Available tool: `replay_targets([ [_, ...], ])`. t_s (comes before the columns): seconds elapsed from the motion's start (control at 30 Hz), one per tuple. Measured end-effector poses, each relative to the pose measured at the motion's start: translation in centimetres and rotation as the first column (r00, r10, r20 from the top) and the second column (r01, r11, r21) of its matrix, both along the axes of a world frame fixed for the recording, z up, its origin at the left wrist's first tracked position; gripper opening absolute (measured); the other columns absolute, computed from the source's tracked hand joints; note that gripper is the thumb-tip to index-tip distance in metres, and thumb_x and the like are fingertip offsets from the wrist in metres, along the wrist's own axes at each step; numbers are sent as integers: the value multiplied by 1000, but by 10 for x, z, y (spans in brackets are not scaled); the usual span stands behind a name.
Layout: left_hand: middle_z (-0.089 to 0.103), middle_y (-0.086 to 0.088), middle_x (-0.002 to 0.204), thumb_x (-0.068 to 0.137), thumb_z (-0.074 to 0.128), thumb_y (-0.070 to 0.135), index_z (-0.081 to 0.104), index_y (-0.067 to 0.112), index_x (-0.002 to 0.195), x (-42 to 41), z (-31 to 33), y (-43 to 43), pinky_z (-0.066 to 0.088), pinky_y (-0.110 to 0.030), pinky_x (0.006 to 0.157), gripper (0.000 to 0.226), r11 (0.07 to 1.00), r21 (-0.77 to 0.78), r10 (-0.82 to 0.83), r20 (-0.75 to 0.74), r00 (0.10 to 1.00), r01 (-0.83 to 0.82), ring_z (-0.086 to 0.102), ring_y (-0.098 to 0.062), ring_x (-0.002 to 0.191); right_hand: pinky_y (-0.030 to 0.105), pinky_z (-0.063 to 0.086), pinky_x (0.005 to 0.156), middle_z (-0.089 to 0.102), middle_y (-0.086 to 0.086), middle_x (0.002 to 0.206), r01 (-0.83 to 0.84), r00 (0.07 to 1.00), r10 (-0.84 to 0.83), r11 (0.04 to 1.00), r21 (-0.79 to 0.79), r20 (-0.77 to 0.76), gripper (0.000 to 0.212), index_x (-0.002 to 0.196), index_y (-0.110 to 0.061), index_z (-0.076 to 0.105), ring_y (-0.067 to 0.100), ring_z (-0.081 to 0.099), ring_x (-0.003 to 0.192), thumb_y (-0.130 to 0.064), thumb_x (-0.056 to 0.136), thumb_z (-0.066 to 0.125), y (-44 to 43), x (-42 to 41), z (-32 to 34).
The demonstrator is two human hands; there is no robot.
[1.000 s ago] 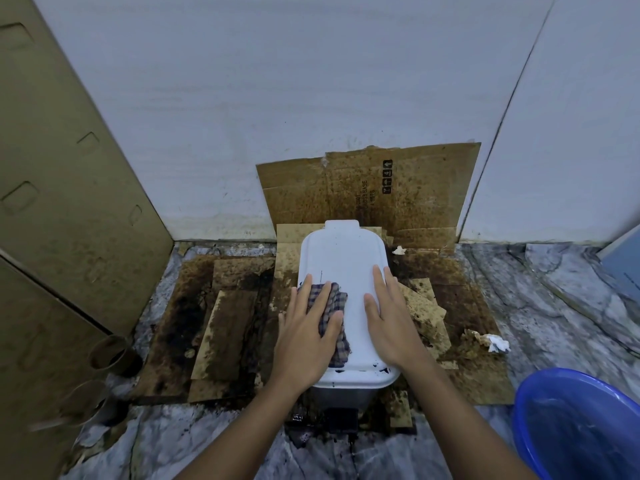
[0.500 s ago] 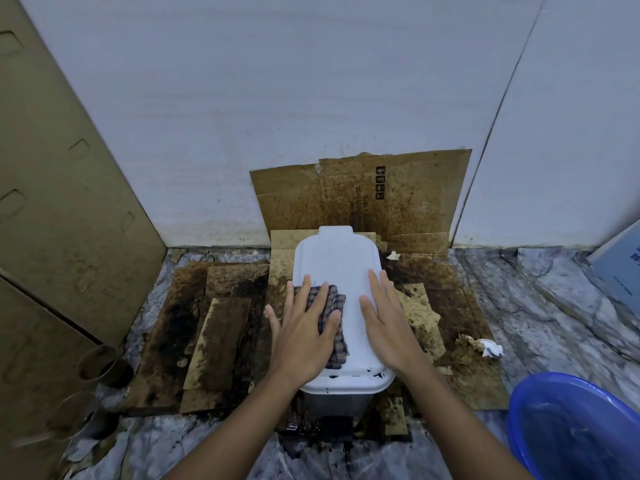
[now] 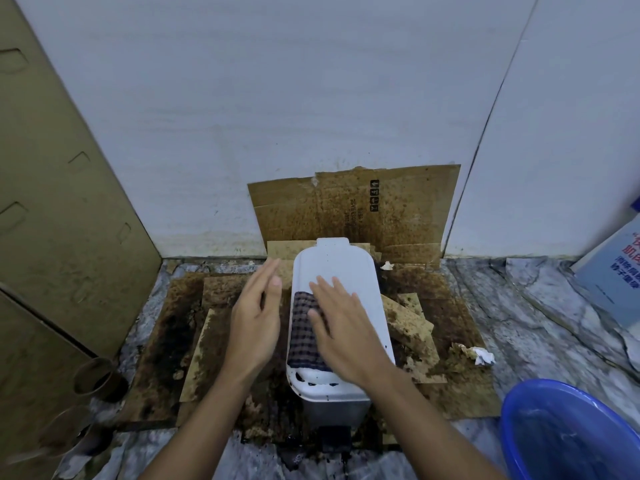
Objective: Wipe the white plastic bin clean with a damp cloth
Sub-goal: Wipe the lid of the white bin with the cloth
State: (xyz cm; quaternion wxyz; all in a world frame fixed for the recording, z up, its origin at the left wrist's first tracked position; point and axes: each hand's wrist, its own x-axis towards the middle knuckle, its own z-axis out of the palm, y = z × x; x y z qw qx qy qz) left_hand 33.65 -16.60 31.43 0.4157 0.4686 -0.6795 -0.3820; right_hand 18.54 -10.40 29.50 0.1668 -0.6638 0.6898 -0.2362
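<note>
The white plastic bin (image 3: 341, 268) stands on stained cardboard by the wall, its lid shut and speckled with dark spots near the front edge. A dark checked cloth (image 3: 304, 332) lies on the left half of the lid. My right hand (image 3: 346, 327) rests flat on the cloth's right side, fingers spread. My left hand (image 3: 258, 317) hovers off the lid's left edge, fingers straight and together, holding nothing.
Soiled cardboard sheets (image 3: 166, 341) cover the marble floor around the bin, and one sheet (image 3: 353, 206) leans on the wall. A blue basin (image 3: 568, 431) sits at lower right. Crumpled tissue (image 3: 483, 355) lies to the right. Cardboard tubes (image 3: 98, 379) and a tall board (image 3: 62, 202) stand at left.
My left hand has lifted off the cloth and moved left of the bin. My right hand has slid left onto the cloth.
</note>
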Motion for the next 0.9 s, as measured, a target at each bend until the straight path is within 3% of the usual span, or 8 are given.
replay_targets([
  [0.1,44,20,152,105,44,38,52,33,145,4,-5,0,28,-12,111,41,1000,-12,-27,25,999,27,35,8,140,47,-9,126,-3,-11,170,5,986,10,996,90,-166,60,163,-28,7,11,-15,156,-51,108,13,-3,20,-13],
  [0.23,43,22,151,104,47,36,50,32,146,1,-15,4,26,2,102,42,998,7,-65,38,997,65,33,17,135,55,-13,123,-13,-10,169,34,950,3,993,114,-312,72,163,-28,-2,14,-20,155,-56,97,-6,3,15,-25],
  [0.43,38,19,156,103,49,42,50,36,145,-14,-29,10,34,-34,118,43,989,94,-114,29,993,110,34,0,143,55,-15,123,-21,-17,166,55,946,-13,991,123,-324,62,162,-33,-7,6,-28,151,-57,106,7,25,-28,-33],
  [0.67,5,15,168,101,42,56,31,37,156,-45,-57,9,23,-41,120,59,980,164,-159,284,946,115,9,-11,154,44,-13,126,-27,-23,163,108,981,-88,988,110,-171,62,160,-38,-9,-1,-29,149,-58,104,7,59,-48,-38],
  [0.8,-11,20,166,100,37,61,17,43,158,-54,-66,15,29,-46,119,64,991,118,-115,434,893,71,-2,-11,155,37,-15,124,-34,-25,159,126,990,-118,986,106,-80,63,158,-38,-17,-4,-28,148,-56,105,12,67,-45,-42],
  [0.9,-11,22,166,98,36,63,16,43,158,-52,-70,14,34,-46,117,66,994,86,-94,443,891,62,-1,-8,155,35,-13,125,-32,-29,159,109,992,-115,989,104,52,65,156,-37,-22,-9,-28,146,-54,106,17,68,-48,-44],
])
